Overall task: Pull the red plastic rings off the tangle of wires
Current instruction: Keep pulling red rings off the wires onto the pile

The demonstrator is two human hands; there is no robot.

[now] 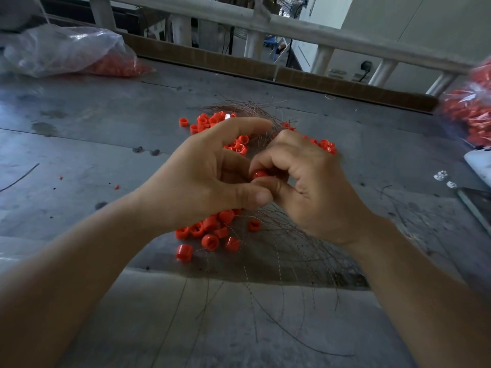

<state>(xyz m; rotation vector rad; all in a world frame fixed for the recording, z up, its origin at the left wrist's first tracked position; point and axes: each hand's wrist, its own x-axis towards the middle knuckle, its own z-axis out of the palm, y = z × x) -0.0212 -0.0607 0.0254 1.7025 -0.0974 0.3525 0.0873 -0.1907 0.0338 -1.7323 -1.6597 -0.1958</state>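
A tangle of thin wires (287,251) spreads over the grey table from the far middle to the near edge. Loose red plastic rings (210,235) lie in a heap under my hands, and more red rings (212,120) lie beyond them. Both hands meet above the heap. My right hand (313,187) has its fingers curled round one red ring (259,173), pinching it. My left hand (210,179) presses its thumb against the same spot; its forefinger points outward over the far rings. What the left fingers hold is hidden.
A clear plastic bag of red rings (71,54) lies at the far left, another bag (470,107) at the right edge. Small white parts (442,179) and a white object sit at the right. A cardboard strip (239,62) and a railing bound the table's far side.
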